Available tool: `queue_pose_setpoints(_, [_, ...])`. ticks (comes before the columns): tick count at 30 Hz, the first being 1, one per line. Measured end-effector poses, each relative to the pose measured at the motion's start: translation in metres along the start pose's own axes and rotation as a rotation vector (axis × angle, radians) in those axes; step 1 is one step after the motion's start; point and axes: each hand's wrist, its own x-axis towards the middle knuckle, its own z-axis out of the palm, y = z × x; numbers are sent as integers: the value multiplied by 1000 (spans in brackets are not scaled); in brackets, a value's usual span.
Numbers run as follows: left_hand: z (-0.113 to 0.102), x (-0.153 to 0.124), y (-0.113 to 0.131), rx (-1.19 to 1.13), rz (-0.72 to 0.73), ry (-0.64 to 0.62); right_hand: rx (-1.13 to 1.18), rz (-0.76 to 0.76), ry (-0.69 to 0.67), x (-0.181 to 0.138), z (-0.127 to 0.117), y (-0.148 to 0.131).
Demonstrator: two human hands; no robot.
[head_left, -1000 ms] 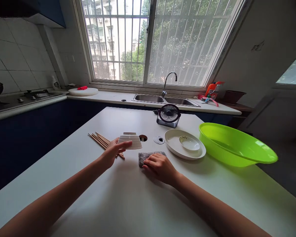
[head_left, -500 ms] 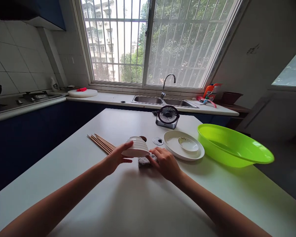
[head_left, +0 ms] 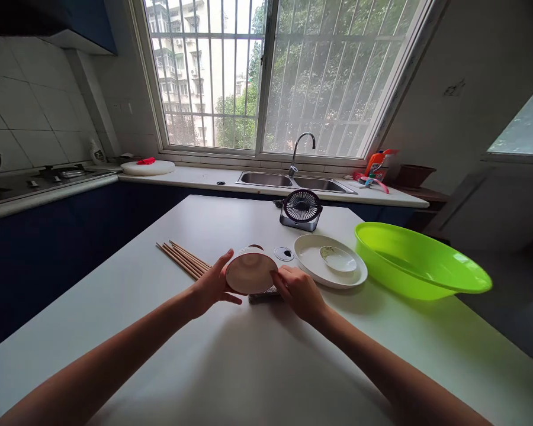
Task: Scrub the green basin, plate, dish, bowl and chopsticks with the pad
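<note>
A white bowl (head_left: 251, 273) with a thin reddish rim is tipped so its inside faces me. My left hand (head_left: 209, 288) grips the bowl's left side, thumb up along the rim and lower fingers stretched beneath. On the opposite side, my right hand (head_left: 298, 290) pinches the rim between thumb and curled fingers. Under the bowl lies a grey cloth (head_left: 263, 297), mostly hidden by it. Several wooden chopsticks (head_left: 184, 260) rest on the table just left of my left hand. To the right of my right hand, a small dish (head_left: 338, 259) sits in a white plate (head_left: 308, 267).
A bright green basin (head_left: 421, 260) stands on the white table (head_left: 160, 349) at the right. Toward the far edge is a small black fan (head_left: 301, 210). Behind it, the counter holds a double sink (head_left: 266, 178) with a faucet (head_left: 302, 151). A stove (head_left: 48, 177) is at the left.
The bowl has turned from rim-down to showing its inside toward me. My right hand's fingers have moved from beside the cloth onto the bowl's rim.
</note>
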Motion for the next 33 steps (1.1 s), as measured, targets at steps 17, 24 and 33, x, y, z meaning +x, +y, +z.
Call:
queue_pose_setpoints(17, [0, -3, -17, 1113, 548, 373, 745, 491, -185, 10, -5, 9])
queue_pose_setpoints(24, [-4, 2, -25, 1719, 1044, 502, 814, 534, -224, 9, -5, 7])
queue_pose_setpoints(33, [-4, 3, -22, 1834, 1263, 294, 934, 554, -268, 9, -6, 6])
